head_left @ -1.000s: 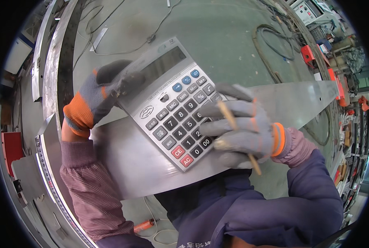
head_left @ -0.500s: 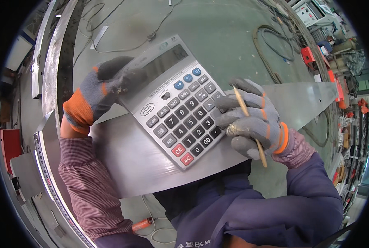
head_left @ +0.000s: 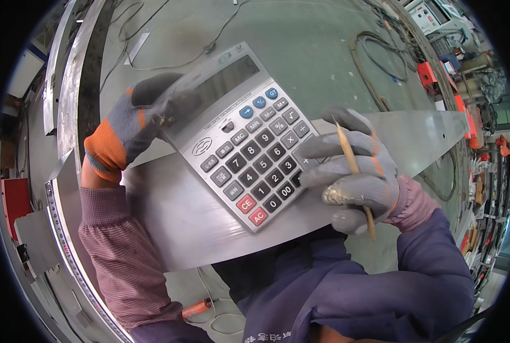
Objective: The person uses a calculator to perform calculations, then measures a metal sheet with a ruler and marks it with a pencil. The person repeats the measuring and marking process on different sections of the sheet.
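Observation:
A large silver calculator (head_left: 209, 160) is tilted in front of me, its keys facing up and its display at the far end. My left hand (head_left: 146, 114), in a grey and orange work glove, grips its upper left edge with the thumb over the front. My right hand (head_left: 358, 171), gloved alike, is at the calculator's right edge. Between its fingers sits a thin wooden stick (head_left: 347, 147), pointed at the top like a pencil. The right fingertips hide some keys of the right column. Beneath the calculator lies a shiny sheet-metal piece (head_left: 175, 228).
A long metal beam (head_left: 79, 86) and a tape measure (head_left: 75, 260) run along the left. Cables (head_left: 152, 70) and a coiled hose (head_left: 375, 57) lie on the green floor (head_left: 300, 40). An orange tool (head_left: 196, 310) rests below the sheet. Red equipment (head_left: 426, 75) stands at the right.
My right hand has shifted slightly right and down with the stick, which now stands a little steeper. The left hand and calculator have barely moved.

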Available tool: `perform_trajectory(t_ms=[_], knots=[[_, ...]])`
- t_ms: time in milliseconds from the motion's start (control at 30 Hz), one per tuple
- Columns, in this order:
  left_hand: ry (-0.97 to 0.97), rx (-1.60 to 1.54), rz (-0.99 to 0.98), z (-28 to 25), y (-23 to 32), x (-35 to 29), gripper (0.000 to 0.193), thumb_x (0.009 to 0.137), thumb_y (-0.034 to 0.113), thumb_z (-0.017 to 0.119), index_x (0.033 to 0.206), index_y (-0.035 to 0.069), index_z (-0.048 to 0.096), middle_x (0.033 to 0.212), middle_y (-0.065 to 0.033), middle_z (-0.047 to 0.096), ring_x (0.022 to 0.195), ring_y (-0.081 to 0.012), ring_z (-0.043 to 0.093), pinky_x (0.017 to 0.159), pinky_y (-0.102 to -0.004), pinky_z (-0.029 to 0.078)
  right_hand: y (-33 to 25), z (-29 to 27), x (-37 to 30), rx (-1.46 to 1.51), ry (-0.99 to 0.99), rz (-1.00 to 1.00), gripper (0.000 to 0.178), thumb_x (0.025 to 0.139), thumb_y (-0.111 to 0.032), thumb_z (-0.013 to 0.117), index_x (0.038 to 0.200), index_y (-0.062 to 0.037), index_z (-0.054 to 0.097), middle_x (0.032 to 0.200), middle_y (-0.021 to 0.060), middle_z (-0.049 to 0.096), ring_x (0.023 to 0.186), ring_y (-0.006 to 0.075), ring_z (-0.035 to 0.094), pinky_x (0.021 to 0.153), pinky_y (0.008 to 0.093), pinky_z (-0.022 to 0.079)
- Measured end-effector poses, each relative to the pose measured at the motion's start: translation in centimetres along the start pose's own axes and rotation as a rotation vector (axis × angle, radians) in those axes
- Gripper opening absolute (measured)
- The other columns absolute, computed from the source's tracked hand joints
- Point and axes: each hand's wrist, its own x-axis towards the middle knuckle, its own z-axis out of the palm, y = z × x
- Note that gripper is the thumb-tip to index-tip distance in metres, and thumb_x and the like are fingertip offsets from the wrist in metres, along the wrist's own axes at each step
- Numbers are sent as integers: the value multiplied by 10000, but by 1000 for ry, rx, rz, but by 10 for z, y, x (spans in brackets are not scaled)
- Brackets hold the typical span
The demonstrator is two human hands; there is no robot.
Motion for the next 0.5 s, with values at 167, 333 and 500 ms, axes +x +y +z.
perform_trajectory(t_ms=[167,333,500], knots=[[-16,74,11,8,9,3,674,907,491,692,1308,-42,597,1123,-132,695,1033,-196,659,925,-317,515,8,24,-17,20,36,-10,252,822,-297,743,763,-113,582,874,45,679,997,341,683,996,625,474],[69,79,-138,18,30,-3,628,884,467,717,1230,-49,624,996,-46,682,923,-118,602,839,-287,485,6,36,-11,28,262,-128,251,784,-282,760,727,-107,589,775,37,606,836,313,649,968,600,499],[79,118,-105,23,32,0,545,914,407,696,1215,-43,636,973,-48,698,892,-116,614,808,-283,490,-1,31,-16,75,279,-154,231,877,-298,704,830,-97,601,916,93,680,907,308,681,916,588,518]])
